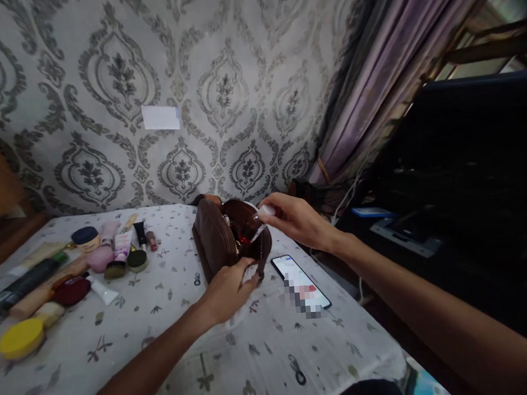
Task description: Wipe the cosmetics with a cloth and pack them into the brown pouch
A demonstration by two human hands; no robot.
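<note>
Right grip (299,220) pinches blurred white-capped item (266,210); left grip (231,291), fingertips obscured, touches bag (214,237).

near the back edge of the desk (184,353), the bag (213,237) is set; to its front right, the phone (312,287) is placed by the right edge. cosmetics (100,259) are spread along the left side.

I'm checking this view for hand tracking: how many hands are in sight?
2. The left hand is at the near edge of the brown bag; the right hand holds a white-capped item over its opening. No other hand shows.
</note>
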